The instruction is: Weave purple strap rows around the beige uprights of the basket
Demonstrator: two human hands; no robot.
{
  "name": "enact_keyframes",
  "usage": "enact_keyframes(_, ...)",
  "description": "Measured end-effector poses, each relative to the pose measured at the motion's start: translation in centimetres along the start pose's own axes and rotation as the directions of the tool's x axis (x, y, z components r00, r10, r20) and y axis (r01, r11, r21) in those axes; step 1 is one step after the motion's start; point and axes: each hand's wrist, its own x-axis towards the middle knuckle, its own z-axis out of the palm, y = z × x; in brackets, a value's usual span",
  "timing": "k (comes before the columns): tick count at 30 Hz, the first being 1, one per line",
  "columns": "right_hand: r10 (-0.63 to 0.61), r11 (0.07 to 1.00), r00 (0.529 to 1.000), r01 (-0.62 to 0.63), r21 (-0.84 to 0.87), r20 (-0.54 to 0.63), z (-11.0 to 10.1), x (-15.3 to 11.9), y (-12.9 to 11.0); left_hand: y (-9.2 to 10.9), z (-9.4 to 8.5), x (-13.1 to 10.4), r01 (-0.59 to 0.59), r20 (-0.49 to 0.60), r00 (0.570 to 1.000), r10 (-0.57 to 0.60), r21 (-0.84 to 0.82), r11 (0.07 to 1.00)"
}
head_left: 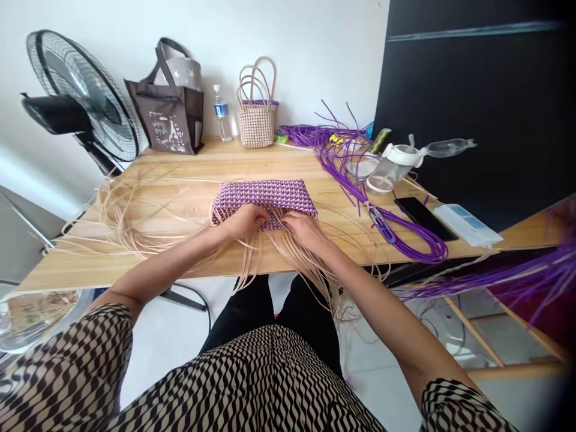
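A partly woven basket (265, 191) in purple and beige lies on the wooden table in front of me. Long beige strands (297, 255) trail from its near side over the table edge. My left hand (246, 221) is closed at the basket's near side, its fingertips pinched by the weave. Just right of it, my right hand (302, 228) pinches a beige strand against the basket. The exact strand in my left fingers is too small to make out. More beige strands (121, 216) spread out to the left.
Purple strands (342, 165) lie behind to the right, with a tied purple bundle (423, 237) nearer. A phone (425, 217), a white packet (468, 224) and a clear bottle (389, 168) are on the right. A finished basket (258, 125), water bottle (222, 114), bag (168, 117) and fan (85, 90) stand behind.
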Motion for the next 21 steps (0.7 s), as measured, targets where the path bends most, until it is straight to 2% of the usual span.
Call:
enact_keyframes(2,-0.003,0.999,1.0,0.004,0.038,-0.022,0.1,-0.3,-0.1,0.0,1.3,0.5,-0.021,-0.051,0.999,0.017,-0.087,0.996)
enact_keyframes(5,-0.004,0.997,0.999,0.008,0.081,-0.045,-0.2,-0.9,-0.2,-0.1,3.5,1.5,-0.059,-0.014,0.998,0.057,-0.146,0.987)
enact_keyframes(8,0.008,0.995,0.996,0.001,0.103,-0.093,-0.6,-1.5,-0.4,-0.8,4.7,2.1,-0.015,-0.029,1.0,0.008,-0.248,0.969)
enact_keyframes(10,0.025,0.994,0.992,-0.011,0.112,-0.125,-0.6,-1.8,-0.5,-1.2,4.9,2.1,-0.005,-0.04,0.999,-0.006,-0.273,0.962)
enact_keyframes(16,0.047,0.994,0.988,-0.031,0.109,-0.149,-0.4,-2.1,-0.8,-1.3,4.5,2.0,0.009,-0.057,0.998,-0.017,-0.129,0.992)
enact_keyframes(21,0.136,0.989,0.971,-0.145,-0.034,-0.194,-0.8,-2.5,-3.0,-1.5,4.4,1.7,0.012,-0.084,0.996,-0.039,-0.302,0.953)
